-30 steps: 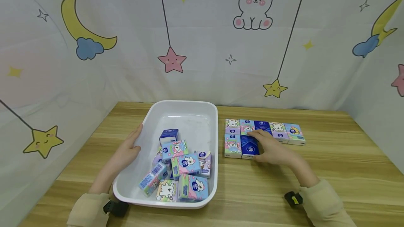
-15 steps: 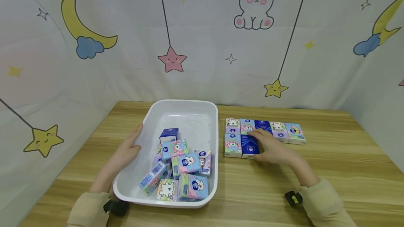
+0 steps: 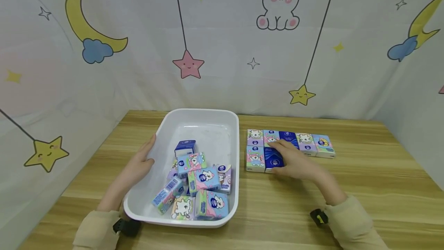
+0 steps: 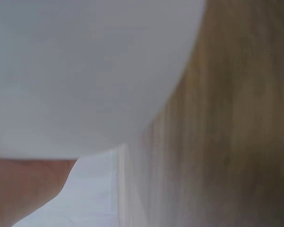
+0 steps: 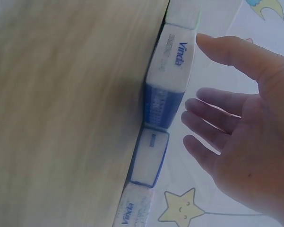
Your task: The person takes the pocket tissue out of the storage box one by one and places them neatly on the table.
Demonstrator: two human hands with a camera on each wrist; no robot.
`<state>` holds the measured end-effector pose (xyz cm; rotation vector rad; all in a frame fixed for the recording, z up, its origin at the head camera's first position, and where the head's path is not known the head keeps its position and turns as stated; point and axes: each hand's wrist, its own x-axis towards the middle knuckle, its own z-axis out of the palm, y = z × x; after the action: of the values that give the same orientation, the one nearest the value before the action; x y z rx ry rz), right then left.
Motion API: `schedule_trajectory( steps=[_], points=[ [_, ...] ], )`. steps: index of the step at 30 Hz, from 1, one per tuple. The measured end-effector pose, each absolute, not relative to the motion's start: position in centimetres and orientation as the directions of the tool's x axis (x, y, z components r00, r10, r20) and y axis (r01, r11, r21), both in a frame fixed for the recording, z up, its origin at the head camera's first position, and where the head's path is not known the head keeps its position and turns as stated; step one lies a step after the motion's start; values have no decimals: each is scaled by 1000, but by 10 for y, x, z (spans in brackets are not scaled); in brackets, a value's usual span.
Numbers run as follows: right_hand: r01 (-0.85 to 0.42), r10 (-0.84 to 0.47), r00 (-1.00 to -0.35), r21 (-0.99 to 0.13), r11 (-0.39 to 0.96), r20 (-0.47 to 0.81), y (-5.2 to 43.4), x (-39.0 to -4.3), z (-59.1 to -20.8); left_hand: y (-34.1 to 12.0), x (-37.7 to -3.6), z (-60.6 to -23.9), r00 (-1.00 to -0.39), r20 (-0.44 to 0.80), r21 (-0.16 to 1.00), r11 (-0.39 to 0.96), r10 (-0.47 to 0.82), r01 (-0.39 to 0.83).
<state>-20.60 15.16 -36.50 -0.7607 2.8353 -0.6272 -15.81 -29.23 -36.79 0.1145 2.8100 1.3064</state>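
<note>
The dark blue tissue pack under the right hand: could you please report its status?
Left hand at left rim of white plastic bin. Right hand at dark blue rectangular tissue pack, grip unclear. Pastel cartoon-printed tissue pack close on its left.

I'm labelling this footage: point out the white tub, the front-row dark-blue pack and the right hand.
White tub (image 3: 213,138): head view, its bare floor.
Front-row dark-blue pack (image 3: 272,159): head view, its printed top.
Right hand (image 3: 296,162): head view, its back.

A white fabric curtain (image 3: 222,95) (printed with a winking white rabbit (image 3: 281,7), a yellow crescent moon (image 3: 76,16) and a pink star (image 3: 189,65)) hangs behind the brown wood-grain table (image 3: 350,180).
</note>
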Motion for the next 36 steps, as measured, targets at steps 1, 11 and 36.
schedule_trajectory(
  steps=[1,11,36],
  points=[
    [-452,-508,-861,-424,784,-20,150,-205,-364,-292,-158,-368,-996,-3,764,643,85,53],
    [-481,-518,-855,-435,761,39,133,-195,-349,-293,-159,-370,-995,11,761,645,96,71],
    [-483,-458,-872,-438,758,170,46,-158,-337,-295,-159,-370,-995,35,754,651,98,91]
  ],
)
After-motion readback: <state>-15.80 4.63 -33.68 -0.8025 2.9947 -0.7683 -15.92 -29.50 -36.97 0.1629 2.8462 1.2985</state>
